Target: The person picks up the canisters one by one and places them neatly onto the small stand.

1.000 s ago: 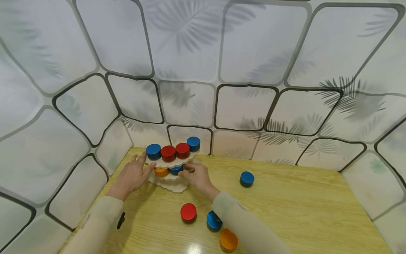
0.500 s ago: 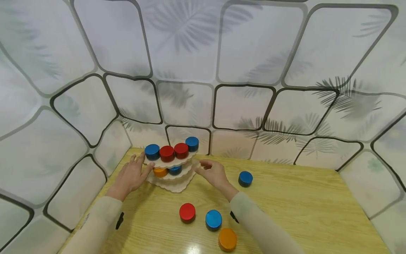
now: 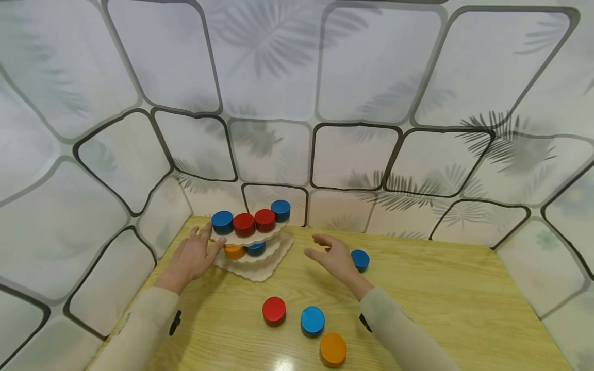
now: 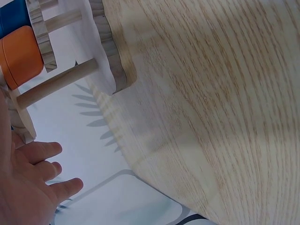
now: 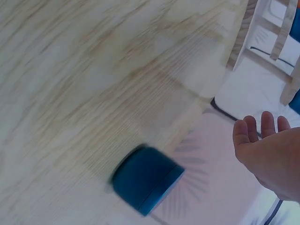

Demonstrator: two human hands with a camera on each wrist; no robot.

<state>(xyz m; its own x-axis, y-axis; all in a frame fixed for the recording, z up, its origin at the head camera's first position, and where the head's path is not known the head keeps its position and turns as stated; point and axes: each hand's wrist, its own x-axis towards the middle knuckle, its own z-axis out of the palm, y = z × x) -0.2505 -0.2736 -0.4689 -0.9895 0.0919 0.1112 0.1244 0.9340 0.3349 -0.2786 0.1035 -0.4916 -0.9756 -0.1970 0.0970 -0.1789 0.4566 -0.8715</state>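
Observation:
A pale wooden tiered stand [image 3: 271, 265] with scalloped edges stands at the table's left back. Its top tier bears two red and two blue short cylinders, one red cylinder [image 3: 244, 224] among them. An orange cylinder [image 3: 234, 251] and a blue cylinder [image 3: 256, 248] show on the tier below. My left hand [image 3: 190, 257] holds the left end of the top tier between thumb and forefinger; its other fingers [image 4: 68, 187] stick out past the edge. My right hand [image 3: 336, 257], fingers loosely bent and holding nothing, hovers right of the stand, near a lone blue cylinder [image 5: 147, 180].
Closer to me on the wooden table [image 3: 441, 309] lie a red cylinder [image 3: 274, 311], a blue cylinder [image 3: 313, 321] and an orange cylinder [image 3: 333, 350]. A patterned wall [image 3: 278, 149] rises behind, and another closes off the left side.
My right hand has left the stand's second tier and moved right, toward the lone blue cylinder, partly covering it in the head view. My left hand keeps its place on the top tier.

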